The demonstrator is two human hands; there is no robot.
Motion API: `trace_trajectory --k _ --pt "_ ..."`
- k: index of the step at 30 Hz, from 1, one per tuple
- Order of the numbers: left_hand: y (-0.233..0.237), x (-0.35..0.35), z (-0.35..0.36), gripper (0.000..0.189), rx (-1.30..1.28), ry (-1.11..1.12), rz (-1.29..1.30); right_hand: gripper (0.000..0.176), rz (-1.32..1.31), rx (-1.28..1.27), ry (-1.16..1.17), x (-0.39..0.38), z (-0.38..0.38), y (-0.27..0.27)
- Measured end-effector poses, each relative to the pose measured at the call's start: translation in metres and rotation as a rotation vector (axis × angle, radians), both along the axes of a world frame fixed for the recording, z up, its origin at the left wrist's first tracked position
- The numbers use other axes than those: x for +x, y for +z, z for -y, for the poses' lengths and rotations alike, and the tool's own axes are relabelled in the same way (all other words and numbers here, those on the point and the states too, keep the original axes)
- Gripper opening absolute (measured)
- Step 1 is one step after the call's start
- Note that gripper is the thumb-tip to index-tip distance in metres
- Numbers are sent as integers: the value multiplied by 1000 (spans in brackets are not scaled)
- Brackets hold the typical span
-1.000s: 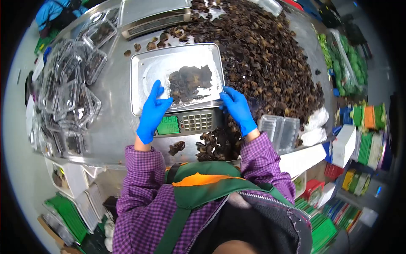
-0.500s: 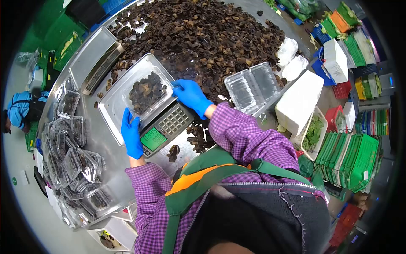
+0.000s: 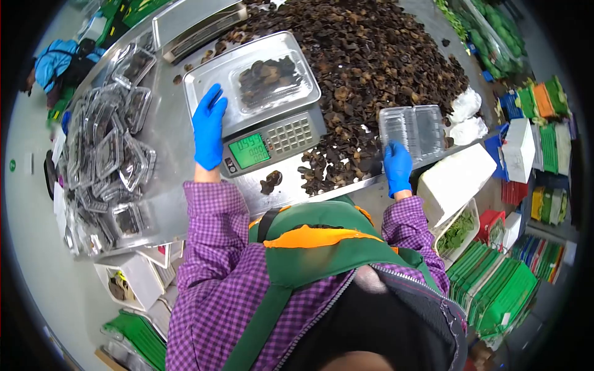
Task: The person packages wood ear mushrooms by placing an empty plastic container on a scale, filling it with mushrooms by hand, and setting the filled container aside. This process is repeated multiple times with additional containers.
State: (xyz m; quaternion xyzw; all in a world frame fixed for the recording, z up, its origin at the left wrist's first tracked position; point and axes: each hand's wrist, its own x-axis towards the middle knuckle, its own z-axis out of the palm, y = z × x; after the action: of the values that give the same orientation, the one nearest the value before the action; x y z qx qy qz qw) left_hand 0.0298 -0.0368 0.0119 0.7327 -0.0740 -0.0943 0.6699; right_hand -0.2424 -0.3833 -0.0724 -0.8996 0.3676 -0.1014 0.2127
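On the scale (image 3: pixel 275 139), whose green display is lit, a clear plastic box (image 3: pixel 272 83) of dark mushroom-like pieces rests on the metal tray. My left hand (image 3: pixel 209 130), in a blue glove, is beside the tray's left front edge with its fingers apart and nothing in it. At the right, my right hand (image 3: pixel 397 168), gloved in blue too, touches the near edge of an open, empty clear box (image 3: pixel 411 133); its fingertips are partly hidden, so I cannot tell how they close on it. A large heap of dark pieces (image 3: pixel 371 55) lies behind.
Many filled clear boxes (image 3: pixel 108 145) are stacked on the left of the metal table (image 3: pixel 170 123). A second scale (image 3: pixel 201 31) stands at the back left. A white foam box (image 3: pixel 458 182) is at the right edge. Another person (image 3: pixel 59 65) is at the far left.
My right hand has left the scale and moved right to the empty clear box. My left hand has come off the box on the scale. The view has shifted.
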Motion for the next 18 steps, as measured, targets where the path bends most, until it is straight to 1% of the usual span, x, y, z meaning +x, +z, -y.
trace_trajectory --k 2,4,6,7,8,10,11,12,13,14,15,16,17,18 --pt "1 5 5 46 -22 27 14 23 66 -55 -57 5 2 9" --pt "-1 12 10 46 -48 55 26 23 94 -75 -33 2 11 15" --pt "-6 23 13 47 -60 45 10 23 168 106 3 -2 22 19" --pt "-11 31 15 52 -62 40 -5 23 185 115 13 -5 31 13" --pt "-17 38 17 52 -65 50 -4 23 186 112 23 -7 39 9" --pt "-31 54 24 64 72 18 -83 23 213 310 -28 -10 51 3" --pt "-45 65 26 77 164 0 -40 24 218 285 -52 -8 44 16" --pt "-58 76 32 87 218 -11 5 21 224 233 -23 -11 50 16" --pt "-63 74 42 94 187 38 47 17 237 228 -13 -15 59 16" --pt "-58 74 45 96 311 3 132 14 304 224 -60 -16 61 24" --pt "-9 55 43 92 217 -153 26 14 416 261 -101 -17 67 30" --pt "-30 67 45 84 141 -177 93 16 373 192 -80 -19 79 43" --pt "-46 72 49 71 134 -108 131 19 405 169 -108 -21 93 51" --pt "-80 82 54 59 14 -30 50 21 404 68 -144 -19 91 75"
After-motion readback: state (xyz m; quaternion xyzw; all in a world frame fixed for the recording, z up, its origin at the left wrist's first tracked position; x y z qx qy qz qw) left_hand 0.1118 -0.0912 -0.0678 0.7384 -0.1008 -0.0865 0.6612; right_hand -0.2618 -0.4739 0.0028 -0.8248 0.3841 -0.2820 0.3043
